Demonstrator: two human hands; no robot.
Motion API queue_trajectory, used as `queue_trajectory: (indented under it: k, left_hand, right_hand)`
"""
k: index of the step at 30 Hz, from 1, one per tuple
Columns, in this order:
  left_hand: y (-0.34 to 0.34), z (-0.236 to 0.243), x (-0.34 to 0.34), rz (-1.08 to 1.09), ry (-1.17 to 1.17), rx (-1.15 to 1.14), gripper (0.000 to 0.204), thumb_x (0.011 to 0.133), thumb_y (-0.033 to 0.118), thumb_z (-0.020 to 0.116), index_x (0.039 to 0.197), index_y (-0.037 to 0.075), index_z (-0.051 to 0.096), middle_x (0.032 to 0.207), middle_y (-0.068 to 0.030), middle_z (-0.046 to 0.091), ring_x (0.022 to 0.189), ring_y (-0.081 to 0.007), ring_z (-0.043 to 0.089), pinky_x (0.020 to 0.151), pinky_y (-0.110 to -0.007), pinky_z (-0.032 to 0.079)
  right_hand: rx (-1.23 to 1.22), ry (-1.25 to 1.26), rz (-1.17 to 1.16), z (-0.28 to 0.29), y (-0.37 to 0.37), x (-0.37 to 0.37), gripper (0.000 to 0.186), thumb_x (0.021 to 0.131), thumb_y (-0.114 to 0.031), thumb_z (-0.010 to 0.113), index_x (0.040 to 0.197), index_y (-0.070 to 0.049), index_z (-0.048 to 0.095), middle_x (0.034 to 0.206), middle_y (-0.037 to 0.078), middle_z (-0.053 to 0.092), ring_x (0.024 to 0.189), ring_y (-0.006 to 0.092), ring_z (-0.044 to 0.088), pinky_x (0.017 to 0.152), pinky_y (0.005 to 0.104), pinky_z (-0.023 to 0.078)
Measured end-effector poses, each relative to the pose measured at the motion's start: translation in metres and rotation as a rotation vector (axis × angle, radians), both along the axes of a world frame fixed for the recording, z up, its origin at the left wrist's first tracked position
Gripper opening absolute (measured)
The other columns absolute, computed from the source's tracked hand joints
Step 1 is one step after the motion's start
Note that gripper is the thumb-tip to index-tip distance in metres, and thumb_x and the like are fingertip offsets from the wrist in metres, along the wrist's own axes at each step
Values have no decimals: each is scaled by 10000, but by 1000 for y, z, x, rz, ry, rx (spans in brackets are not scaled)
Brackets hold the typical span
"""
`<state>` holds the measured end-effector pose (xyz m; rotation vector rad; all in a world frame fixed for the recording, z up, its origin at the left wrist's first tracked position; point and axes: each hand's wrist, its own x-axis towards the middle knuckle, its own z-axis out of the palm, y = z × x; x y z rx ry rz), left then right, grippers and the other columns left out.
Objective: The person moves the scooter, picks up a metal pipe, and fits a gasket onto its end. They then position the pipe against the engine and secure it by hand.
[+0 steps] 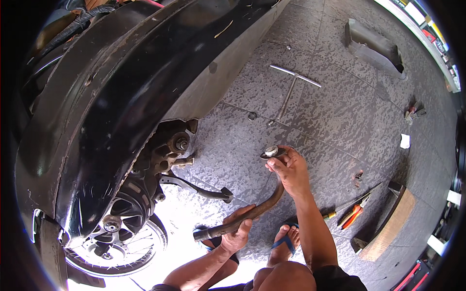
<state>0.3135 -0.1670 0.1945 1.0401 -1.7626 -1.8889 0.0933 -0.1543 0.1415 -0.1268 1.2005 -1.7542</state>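
A curved, brown-stained exhaust pipe (264, 207) is held between my two hands above the floor. My left hand (236, 233) is wrapped around its straight lower part, close to the open end. At the upper end, my right hand (291, 170) grips the pipe just by the flange (272, 152), with thumb and fingers closed on it. To the left stands a motorbike with scuffed black body panels (131, 92). Its exposed engine part (170, 145), a pedal-like lever (204, 193) and the spoked wheel (114, 242) show below the panels.
On the grey tiled floor lie a T-handle wrench (292, 89), a small dark nut-like piece (252, 116), a screwdriver (335, 213) and orange-handled pliers (353, 216). A low wooden-topped stool (391, 224) is at the right. Farther off sits a grey trough-shaped cover (374, 48).
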Motion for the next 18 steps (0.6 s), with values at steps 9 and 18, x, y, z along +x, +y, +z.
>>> queue_trajectory:
  k: [9, 18]
  left_hand:
    - [-3, -2, 8, -44, -24, -46, 553, 952, 408, 573, 1227, -71, 548, 993, -157, 682, 899, -205, 659, 826, -339, 515]
    - [6, -1, 3, 292, 176, 484, 590, 943, 464, 550, 1250, -40, 537, 1100, -188, 641, 964, -276, 639, 883, -444, 517]
  right_hand:
    - [100, 251, -61, 6, -17, 11, 443, 838, -131, 758, 1169, 52, 528, 958, 78, 677, 856, 97, 617, 772, 241, 496]
    - [459, 430, 251, 33, -32, -12, 453, 883, -239, 706, 1177, 73, 559, 952, 155, 696, 785, 163, 652, 689, 272, 525]
